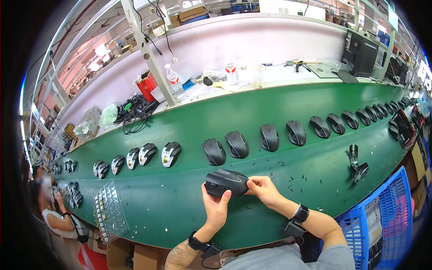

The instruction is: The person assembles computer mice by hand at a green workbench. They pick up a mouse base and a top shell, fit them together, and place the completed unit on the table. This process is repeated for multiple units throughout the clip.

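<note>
A black computer mouse is held just above the near part of the green bench. My left hand grips it from below and the near side, thumb against its edge. The fingers of my right hand close on its right end. Beyond my hands, a row of black mice runs right, starting with one mouse and another. Leftward stand several mice with light, unfinished-looking shells, such as this one. Small black slivers lie scattered right of my hands.
Black plastic parts lie on the bench at right, near a blue plastic basket. A clear tray of small parts sits at the left edge. Farther left is a co-worker. Bundled cables and bottles stand behind.
</note>
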Available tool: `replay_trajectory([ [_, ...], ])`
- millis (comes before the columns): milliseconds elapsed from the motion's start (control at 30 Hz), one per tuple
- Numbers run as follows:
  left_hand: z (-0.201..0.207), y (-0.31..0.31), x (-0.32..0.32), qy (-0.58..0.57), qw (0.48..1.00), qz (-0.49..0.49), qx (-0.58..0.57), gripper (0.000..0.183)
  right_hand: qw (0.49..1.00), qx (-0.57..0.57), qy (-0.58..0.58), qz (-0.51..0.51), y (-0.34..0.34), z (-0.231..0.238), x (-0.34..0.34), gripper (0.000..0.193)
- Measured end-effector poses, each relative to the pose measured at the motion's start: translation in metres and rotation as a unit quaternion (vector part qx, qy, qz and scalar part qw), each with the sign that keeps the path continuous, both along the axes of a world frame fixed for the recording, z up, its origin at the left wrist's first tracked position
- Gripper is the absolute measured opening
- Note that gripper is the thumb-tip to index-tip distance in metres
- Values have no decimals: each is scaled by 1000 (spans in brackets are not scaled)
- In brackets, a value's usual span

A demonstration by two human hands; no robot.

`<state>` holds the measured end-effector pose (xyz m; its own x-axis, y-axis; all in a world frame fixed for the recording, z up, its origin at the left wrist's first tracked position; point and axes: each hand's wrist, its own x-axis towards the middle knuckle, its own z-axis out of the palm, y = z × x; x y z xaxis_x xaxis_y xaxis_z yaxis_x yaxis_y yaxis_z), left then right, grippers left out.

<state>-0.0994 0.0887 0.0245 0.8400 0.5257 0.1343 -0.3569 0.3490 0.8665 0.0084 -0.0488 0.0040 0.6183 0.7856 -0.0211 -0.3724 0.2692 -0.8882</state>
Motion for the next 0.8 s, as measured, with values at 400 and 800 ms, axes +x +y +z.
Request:
replay_trajectory([
  [400, -12, 30, 7, 176, 948, -70, -255, 45, 989, -107, -101, -29, -2, -20, 3, 26],
  [800, -2, 21, 5, 180, 940, -177, -230, 57, 987, -140, 82, -6, 2, -4, 19, 35],
])
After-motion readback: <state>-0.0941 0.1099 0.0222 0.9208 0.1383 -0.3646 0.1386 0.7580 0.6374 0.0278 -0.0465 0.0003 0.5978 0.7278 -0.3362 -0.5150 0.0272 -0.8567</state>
